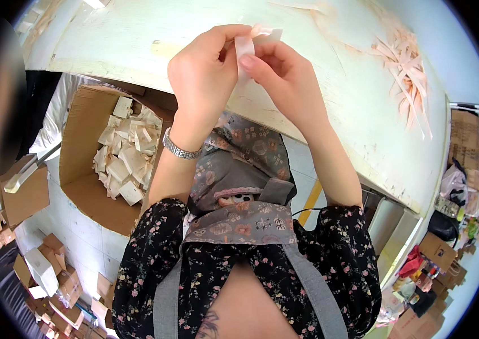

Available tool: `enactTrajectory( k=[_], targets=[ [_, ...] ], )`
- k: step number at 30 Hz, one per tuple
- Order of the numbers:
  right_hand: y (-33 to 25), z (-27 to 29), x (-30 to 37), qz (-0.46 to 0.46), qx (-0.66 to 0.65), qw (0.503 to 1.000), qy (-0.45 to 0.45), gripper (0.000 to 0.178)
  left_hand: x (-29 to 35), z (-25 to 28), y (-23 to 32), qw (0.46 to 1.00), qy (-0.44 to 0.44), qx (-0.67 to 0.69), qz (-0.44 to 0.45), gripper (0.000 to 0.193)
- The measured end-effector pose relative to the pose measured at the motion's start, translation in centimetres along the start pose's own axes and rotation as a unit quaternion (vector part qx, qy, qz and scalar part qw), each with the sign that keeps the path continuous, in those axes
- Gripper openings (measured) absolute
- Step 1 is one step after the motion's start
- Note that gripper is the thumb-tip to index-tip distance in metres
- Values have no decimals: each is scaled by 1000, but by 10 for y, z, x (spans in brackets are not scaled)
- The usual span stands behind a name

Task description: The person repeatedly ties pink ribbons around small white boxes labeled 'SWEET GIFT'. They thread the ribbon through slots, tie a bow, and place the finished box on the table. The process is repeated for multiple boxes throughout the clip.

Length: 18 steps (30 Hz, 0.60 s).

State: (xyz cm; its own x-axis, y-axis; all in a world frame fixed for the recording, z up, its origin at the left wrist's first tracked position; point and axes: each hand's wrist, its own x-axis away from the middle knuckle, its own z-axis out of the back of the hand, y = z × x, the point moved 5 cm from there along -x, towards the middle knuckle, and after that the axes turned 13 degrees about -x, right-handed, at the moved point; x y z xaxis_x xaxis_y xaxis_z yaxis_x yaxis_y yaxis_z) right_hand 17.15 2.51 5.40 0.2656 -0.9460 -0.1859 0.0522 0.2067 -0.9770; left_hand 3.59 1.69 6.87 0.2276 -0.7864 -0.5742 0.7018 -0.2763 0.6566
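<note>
Above the pale table [126, 48], my left hand [205, 70] and my right hand [290, 76] meet over a small white folded piece [244, 51], perhaps card or paper. A bit of pale pink ribbon [257, 29] shows at its top. My left fingers are closed on the left side of the piece, their tips partly hidden. My right thumb presses on its front, with the fingers curled behind. To the right lies a loose heap of pale pink ribbons [406, 73], apart from both hands.
Below the table edge at left stands an open cardboard box [84, 127] holding many small white pieces [129, 155]. More cardboard boxes [53, 268] are on the tiled floor at lower left. Cartons and bags [437, 251] line the far right.
</note>
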Motion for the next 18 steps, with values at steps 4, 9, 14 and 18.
enactTrajectory(
  k=[4,9,14,18],
  targets=[
    [14,-1,-5,-51,-150,987,-3,21,-3,8,9,973,60,-166,-151,15],
    [-7,10,-17,218,168,960,51,10,-13,3,-15,993,-62,53,-85,15],
    [-16,10,-36,281,170,944,31,12,-16,2,-29,976,-112,186,23,26],
    [0,12,-53,97,-38,992,-65,16,-26,2,-35,981,-91,123,-116,28]
  ],
)
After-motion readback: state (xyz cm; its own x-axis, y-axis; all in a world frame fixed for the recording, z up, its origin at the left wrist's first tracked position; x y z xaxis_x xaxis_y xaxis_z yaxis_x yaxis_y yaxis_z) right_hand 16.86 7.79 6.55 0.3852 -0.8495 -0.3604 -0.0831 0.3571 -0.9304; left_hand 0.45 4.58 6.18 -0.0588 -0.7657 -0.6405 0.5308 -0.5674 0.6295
